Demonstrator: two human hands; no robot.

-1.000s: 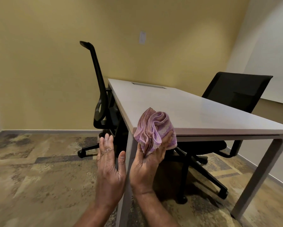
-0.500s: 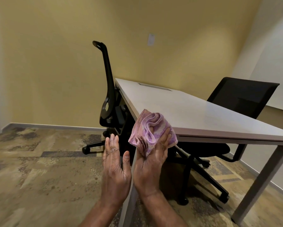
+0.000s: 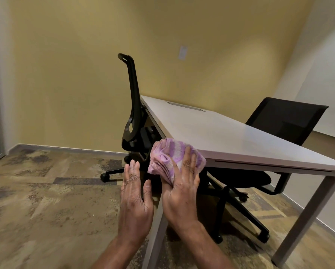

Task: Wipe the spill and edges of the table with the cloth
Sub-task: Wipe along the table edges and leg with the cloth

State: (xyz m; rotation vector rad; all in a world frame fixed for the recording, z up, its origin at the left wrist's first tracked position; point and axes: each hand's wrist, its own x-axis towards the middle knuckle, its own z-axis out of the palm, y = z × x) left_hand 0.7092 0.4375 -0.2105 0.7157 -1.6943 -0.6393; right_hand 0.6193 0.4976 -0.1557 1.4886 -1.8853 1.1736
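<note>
A crumpled pink and purple cloth (image 3: 168, 154) is pressed against the near left corner of the white table (image 3: 230, 136). My right hand (image 3: 182, 187) holds the cloth from below and behind, fingers spread over it. Just to the left, my left hand (image 3: 135, 195) is held flat with fingers together, holding nothing and not touching the table. I can make out no spill on the tabletop.
A black office chair (image 3: 132, 117) stands at the table's left side, close to the corner. A second black chair (image 3: 285, 121) sits behind the table on the right. The table's leg (image 3: 155, 230) drops between my forearms. Patterned carpet lies to the left.
My view has shifted so the table sits further right. My right hand has pushed the cloth up against the table corner and turned more palm-down; my left hand has kept its pose.
</note>
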